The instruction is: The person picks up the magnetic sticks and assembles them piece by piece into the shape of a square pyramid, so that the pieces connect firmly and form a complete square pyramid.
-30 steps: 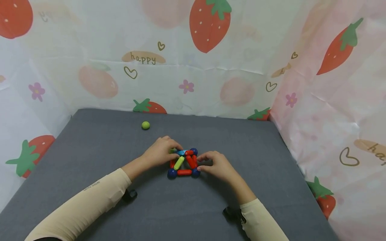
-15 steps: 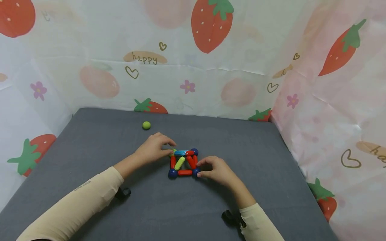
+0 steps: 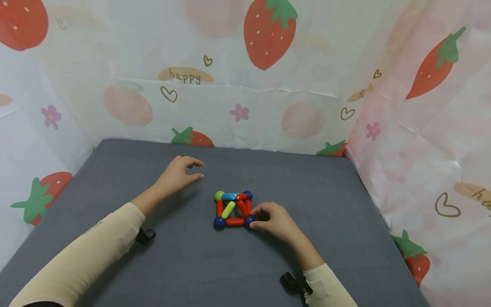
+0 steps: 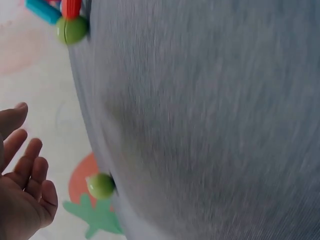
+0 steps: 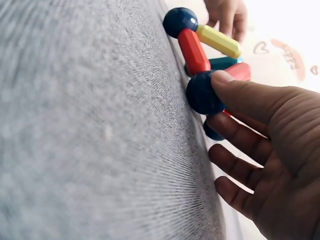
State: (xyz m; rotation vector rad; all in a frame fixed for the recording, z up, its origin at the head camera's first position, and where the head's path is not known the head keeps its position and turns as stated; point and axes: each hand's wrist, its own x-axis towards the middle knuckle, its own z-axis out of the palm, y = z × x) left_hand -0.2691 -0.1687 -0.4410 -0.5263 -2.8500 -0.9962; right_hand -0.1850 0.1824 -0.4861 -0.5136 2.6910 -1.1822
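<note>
A four-cornered frame of magnetic rods and balls lies on the grey table. Its front side is a red rod [image 3: 235, 221], its back side includes a light-blue rod [image 3: 229, 196]. Dark blue balls sit at three corners, a green ball [image 3: 219, 195] at the back left. A yellow-green rod [image 3: 228, 210] and another red rod slant up from the front corners. My right hand [image 3: 279, 220] pinches the front-right dark blue ball [image 5: 204, 93] between thumb and index finger. Off to the left, my left hand [image 3: 177, 174] is in the air, fingers extended and holding nothing.
A loose green ball [image 4: 101, 186] lies toward the back left of the grey table [image 3: 307, 183]; in the head view the left hand hides most of it. Strawberry-patterned sheets [image 3: 268, 106] stand along the table's back and sides.
My left hand has let go of the frame's back-left corner and moved back and left toward the loose green ball. The right hand has slid slightly down and stays at the front-right ball.
</note>
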